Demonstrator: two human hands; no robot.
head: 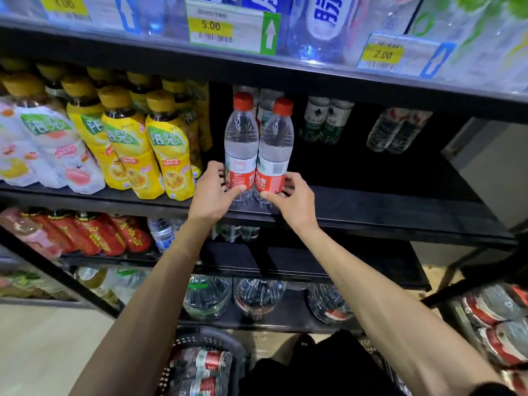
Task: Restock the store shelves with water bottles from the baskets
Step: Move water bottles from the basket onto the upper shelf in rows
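Two clear water bottles with red caps and red labels stand upright side by side at the front of the middle black shelf (371, 215). My left hand (213, 192) grips the left bottle (241, 144) low down, thumb on its label. My right hand (291, 200) grips the right bottle (275, 147) the same way. More water bottles stand behind them in the dark. A black basket (183, 350) with several red-labelled water bottles sits on the floor below, between my arms.
Yellow-capped juice bottles (160, 150) crowd the shelf just left of the water bottles. Green-labelled bottles (325, 121) and other bottles stand deeper to the right, with bare shelf in front. Price tags (228, 30) hang from the shelf above. Large water bottles (257, 298) fill the bottom shelf.
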